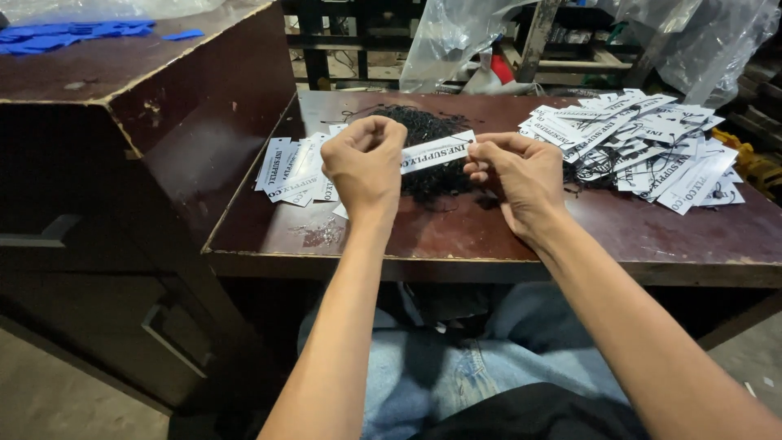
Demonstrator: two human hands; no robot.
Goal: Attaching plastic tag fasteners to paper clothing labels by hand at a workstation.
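Head view: white tag (436, 152) between 2 hands (365, 163).

This is a small workshop or packing room, the kind where garment hang tags are strung by hand. A worn, scuffed dark-brown tabletop (489, 236) carries a heap of white paper tags (643, 147), a smaller stack of tags (293, 167) and a tangle of black strings (428, 134), with a tall dark cabinet (122, 163) beside it. Behind stand rough metal racks (326, 41) draped with clear plastic bags (456, 37), over a bare concrete floor (49, 399).
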